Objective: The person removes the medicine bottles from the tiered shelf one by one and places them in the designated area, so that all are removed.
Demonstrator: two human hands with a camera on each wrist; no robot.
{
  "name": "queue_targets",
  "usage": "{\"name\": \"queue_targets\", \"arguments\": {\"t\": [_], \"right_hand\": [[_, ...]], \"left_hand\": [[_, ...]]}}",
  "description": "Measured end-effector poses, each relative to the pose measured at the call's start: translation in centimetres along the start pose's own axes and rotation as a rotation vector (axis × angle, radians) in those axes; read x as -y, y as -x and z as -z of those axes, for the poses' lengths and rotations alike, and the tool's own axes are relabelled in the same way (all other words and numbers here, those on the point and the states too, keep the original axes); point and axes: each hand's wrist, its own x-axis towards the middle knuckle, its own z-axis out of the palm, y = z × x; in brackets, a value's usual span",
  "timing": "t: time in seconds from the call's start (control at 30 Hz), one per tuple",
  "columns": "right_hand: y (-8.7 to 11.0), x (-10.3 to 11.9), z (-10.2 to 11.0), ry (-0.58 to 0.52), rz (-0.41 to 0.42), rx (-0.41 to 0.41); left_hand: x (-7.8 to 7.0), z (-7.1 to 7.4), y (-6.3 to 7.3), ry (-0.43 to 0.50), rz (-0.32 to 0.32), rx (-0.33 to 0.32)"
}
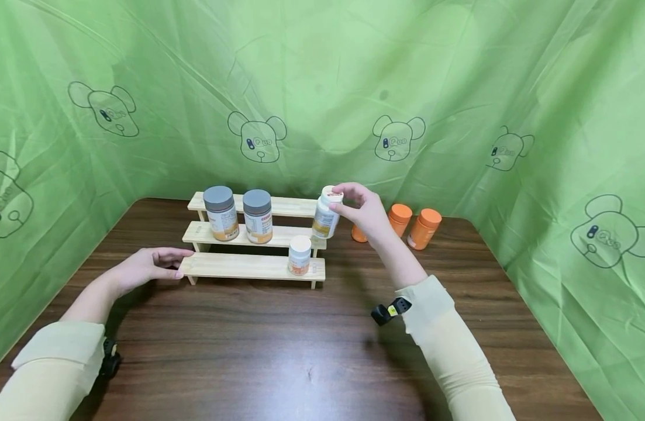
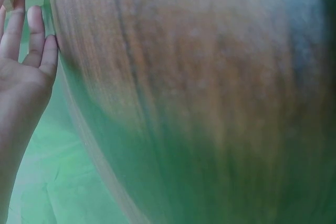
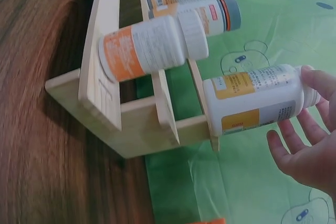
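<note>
Toward the rear edge of the dark brown wood-grain table (image 1: 301,351), left of its middle, stands a pale wooden three-tier stand (image 1: 233,266). Right hand (image 1: 368,211): thumb and fingers clamped on the cap end of a white plastic bottle with a yellow-and-white label (image 1: 324,221). Bottle is near upright, slightly tilted, at the right end of the stand by the middle and top tiers; cannot tell whether its base touches wood. Left hand (image 1: 141,270): thumb and forefinger apart, gripping the left end of the lowest tier between them; in the left wrist view other fingers extend nearly straight. Lowest tier, near its right edge: smaller white bottle with an orange label (image 1: 299,257), upright. Middle tier, left half: grey-lidded jar (image 1: 221,217) and second grey-lidded jar (image 1: 258,221), side by side, slightly apart. Toward the table's rear right corner: two orange-capped orange bottles (image 1: 424,230); a further orange item (image 1: 359,234) is mostly hidden by the right hand. Green cloth with bear-head outlines (image 1: 322,58) hangs behind the rear edge and along both side edges.
</note>
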Motion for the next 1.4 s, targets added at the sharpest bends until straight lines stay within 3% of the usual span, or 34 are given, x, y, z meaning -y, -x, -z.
{"name": "queue_targets", "arguments": {"t": [0.6,0.83,1.13,1.4], "right_hand": [[1.6,-2.9,3.6,0.018,-0.092,0.002],[2.8,-3.1,4.6,0.025,-0.064,0.015],[3.0,-6.9,5.7,0.087,-0.115,-0.005],[3.3,-8.9,6.0,0.139,-0.136,-0.025]], "left_hand": [[-0.3,0.1,0.0,-0.011,-0.008,0.006],[-0.1,0.1,-0.1,-0.024,-0.004,0.0],[-0.5,0.0,0.3,0.0,-0.014,0.006],[-0.4,0.0,0.3,-0.001,-0.024,0.007]]}}
